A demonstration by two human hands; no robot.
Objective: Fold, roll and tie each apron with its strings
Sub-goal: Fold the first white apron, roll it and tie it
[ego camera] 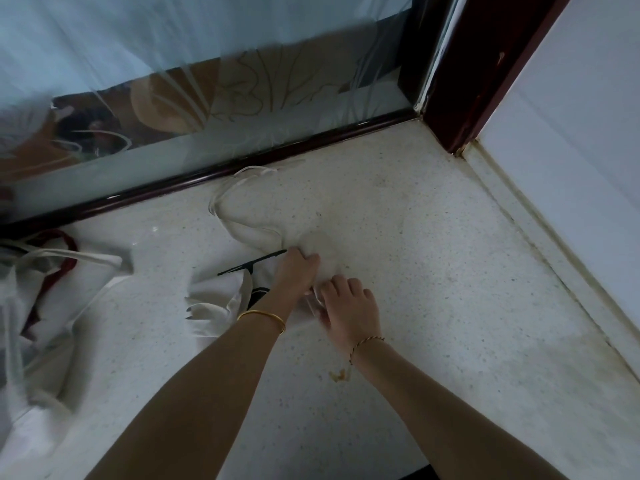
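Note:
A white apron with black marks lies bunched on the pale speckled counter. My left hand grips its far part, fingers curled into the cloth. Just beside it, my right hand presses down on the near part with bent fingers; the cloth under it is mostly hidden. One white string of the apron trails away in a loop toward the dark window frame.
A heap of more white aprons, one with dark red trim, lies at the left edge. The dark frame of a glass pane bounds the counter at the back. A white wall bounds it on the right.

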